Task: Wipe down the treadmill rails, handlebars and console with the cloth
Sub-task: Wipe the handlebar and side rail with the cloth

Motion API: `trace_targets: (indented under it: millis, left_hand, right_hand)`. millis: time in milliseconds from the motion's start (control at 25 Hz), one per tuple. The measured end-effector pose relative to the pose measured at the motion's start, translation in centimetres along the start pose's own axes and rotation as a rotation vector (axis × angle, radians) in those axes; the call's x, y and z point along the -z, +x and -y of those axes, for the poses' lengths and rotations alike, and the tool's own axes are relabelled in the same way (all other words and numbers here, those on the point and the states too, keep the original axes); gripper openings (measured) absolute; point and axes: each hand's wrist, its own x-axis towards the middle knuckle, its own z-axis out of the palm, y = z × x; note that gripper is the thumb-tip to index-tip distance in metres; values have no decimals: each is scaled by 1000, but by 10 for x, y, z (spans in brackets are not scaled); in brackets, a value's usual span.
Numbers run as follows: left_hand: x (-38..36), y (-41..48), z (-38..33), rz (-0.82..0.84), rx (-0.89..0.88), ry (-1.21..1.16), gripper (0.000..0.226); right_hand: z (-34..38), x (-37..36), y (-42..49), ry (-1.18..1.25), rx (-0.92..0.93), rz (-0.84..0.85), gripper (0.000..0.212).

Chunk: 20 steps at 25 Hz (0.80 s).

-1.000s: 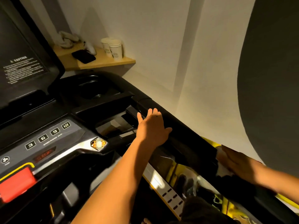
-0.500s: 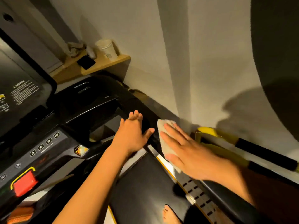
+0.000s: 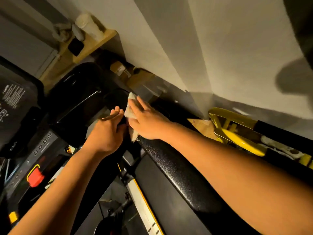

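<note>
1. Head view: your right hand presses the cloth flat, fingers straight, on the front end of the handlebar.
2. Your left hand rests just beside it, fingers straight, holding nothing.
3. The cloth looks soft and light and will likely bunch, so keep your palm spread over its middle.

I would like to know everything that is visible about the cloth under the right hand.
The cloth is small, off-white, soft-looking like terry, and crumpled. The right hand lies flat over it with straight fingers, pressing it on the front end of the black textured handlebar. Only its edges show: a bunch past the fingertips, a corner below the palm. The left hand is close beside it; contact is unclear.
</note>
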Motion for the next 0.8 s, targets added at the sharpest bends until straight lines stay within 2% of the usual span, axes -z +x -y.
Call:
trace_targets:
  millis: [80,160,280,360,400,480,560,640,800]
  left_hand:
    - [1,-1,0,20,-7,-5,60]
    - [3,-2,-2,43,-16,10,75]
    - [5,-7,-10,102,-4,-6,102]
    - [3,-7,-11,92,17,-15,110]
    - [2,-7,-11,96,23,-12,113]
    - [2,-5,-10,115,9,23,113]
    - [1,-2,-8,135,14,61,112]
    - [-1,0,-6,139,24,80,110]
    - [-2,1,-5,115,-6,82,107]
  right_hand:
    - [-6,7,17,219,-104,26,68]
    - [-14,9,-8,287,-187,42,65]
    - [-24,6,-73,96,-294,6,58]
    - [-12,9,-84,-46,-245,-44,50]
    - [-3,14,-76,-50,-185,-70,47]
    - [7,17,-33,35,-64,-70,55]
    - [5,13,26,176,-91,-12,60]
    - [-2,9,58,325,-196,48,56]
    - [-26,3,33,188,-247,106,42]
